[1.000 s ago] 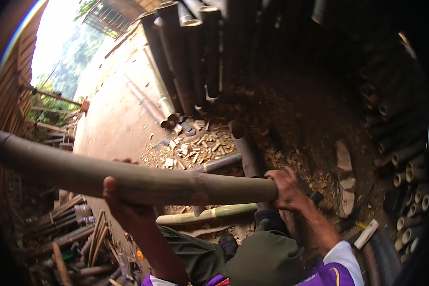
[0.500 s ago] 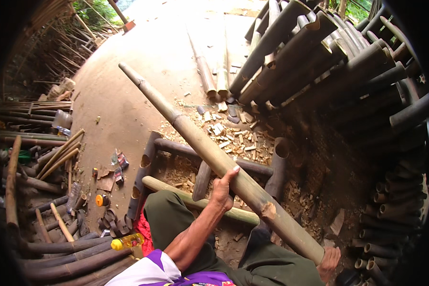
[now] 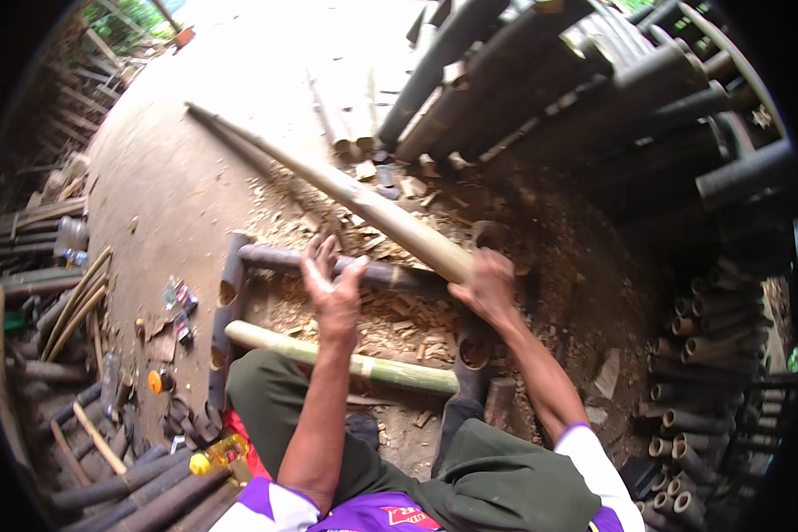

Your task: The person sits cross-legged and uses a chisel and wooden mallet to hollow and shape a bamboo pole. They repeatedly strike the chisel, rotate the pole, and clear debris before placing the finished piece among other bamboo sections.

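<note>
A long pale bamboo pole (image 3: 372, 208) slants away from me over the ground, its thin far end at the upper left. My right hand (image 3: 488, 285) is wrapped round its thick near end. Off the pole, just below its middle, my left hand (image 3: 332, 288) is raised with the fingers spread and holds nothing. Beneath both hands is a low frame of dark bamboo (image 3: 275, 257). A shorter green-yellow bamboo piece (image 3: 355, 363) lies across in front of my knees, near my left forearm.
Dark bamboo tubes (image 3: 541, 80) lean in a large stack at the upper right, with more piled tubes (image 3: 692, 390) at the right. Wood chips (image 3: 399, 324) litter the ground. On my left are a yellow-capped bottle (image 3: 222, 452), an orange tape measure (image 3: 160, 381) and bamboo lengths (image 3: 124, 479).
The pole has shifted forward and leftward, away from my lap. My right hand came up from the lower right with its near end, while my left hand let go and opened.
</note>
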A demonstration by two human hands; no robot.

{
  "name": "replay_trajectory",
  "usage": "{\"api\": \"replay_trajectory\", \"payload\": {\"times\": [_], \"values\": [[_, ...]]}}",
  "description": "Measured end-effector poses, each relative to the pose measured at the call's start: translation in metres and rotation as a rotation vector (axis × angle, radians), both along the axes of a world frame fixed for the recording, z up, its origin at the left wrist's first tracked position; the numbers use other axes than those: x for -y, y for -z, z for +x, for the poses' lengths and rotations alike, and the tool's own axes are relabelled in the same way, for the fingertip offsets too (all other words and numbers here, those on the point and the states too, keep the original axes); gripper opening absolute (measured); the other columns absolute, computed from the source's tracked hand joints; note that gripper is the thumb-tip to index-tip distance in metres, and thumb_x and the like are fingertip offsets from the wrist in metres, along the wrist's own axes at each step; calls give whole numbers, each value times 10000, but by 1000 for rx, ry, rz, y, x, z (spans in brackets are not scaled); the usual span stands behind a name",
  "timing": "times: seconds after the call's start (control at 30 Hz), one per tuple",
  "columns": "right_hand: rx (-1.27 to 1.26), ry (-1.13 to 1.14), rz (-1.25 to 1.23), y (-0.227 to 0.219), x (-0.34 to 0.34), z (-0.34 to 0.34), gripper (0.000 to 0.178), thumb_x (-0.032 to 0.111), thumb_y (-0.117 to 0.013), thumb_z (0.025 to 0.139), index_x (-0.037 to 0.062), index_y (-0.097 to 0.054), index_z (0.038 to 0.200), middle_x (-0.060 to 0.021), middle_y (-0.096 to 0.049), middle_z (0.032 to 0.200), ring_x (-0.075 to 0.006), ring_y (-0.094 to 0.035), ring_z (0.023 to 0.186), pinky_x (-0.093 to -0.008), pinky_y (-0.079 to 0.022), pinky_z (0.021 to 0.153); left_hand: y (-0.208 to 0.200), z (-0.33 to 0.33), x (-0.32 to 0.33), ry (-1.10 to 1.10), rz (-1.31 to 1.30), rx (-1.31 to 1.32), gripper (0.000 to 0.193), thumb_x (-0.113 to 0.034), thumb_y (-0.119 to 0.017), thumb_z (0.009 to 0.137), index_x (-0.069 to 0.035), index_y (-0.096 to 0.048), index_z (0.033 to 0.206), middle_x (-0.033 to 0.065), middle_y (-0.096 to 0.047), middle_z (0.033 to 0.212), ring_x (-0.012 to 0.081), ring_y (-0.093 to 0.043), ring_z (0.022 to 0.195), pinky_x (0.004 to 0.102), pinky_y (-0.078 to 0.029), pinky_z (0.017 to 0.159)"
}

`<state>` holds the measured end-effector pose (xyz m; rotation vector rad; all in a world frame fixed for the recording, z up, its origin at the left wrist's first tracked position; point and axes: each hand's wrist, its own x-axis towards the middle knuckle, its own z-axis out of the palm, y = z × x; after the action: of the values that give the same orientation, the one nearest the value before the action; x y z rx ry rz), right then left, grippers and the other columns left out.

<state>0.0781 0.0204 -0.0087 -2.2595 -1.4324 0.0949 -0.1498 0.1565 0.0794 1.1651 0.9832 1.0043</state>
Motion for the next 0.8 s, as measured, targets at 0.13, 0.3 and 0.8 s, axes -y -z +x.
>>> {"api": "replay_trajectory", "payload": {"times": [0.13,0.3,0.8], "values": [[-10,48,151,12,-28,16,552,376,-800,812,18,-627,1195,-186,-643,1149,-377,-623,1115,-510,-504,942,11,-24,-3,27,-294,-156,678,-210,-758,897,-76,-455,1489,81,-562,1465,201,-561,1275,415,-475,1005],[-261,322,-38,-15,118,43,359,290,-711,907,13,-647,1125,-236,-677,1116,-456,-655,1040,-529,-524,855,5,-24,11,182,-206,-193,416,-160,-735,935,-37,-634,1319,60,-692,1244,136,-641,1082,299,-524,878],[-850,379,-634,-12,268,-28,631,208,-882,730,55,-527,1229,-154,-632,1092,-279,-673,920,-433,-567,843,35,-17,176,1125,-216,-478,538,-218,-799,852,13,-619,1303,201,-700,1247,299,-680,1178,409,-528,1046]]}}
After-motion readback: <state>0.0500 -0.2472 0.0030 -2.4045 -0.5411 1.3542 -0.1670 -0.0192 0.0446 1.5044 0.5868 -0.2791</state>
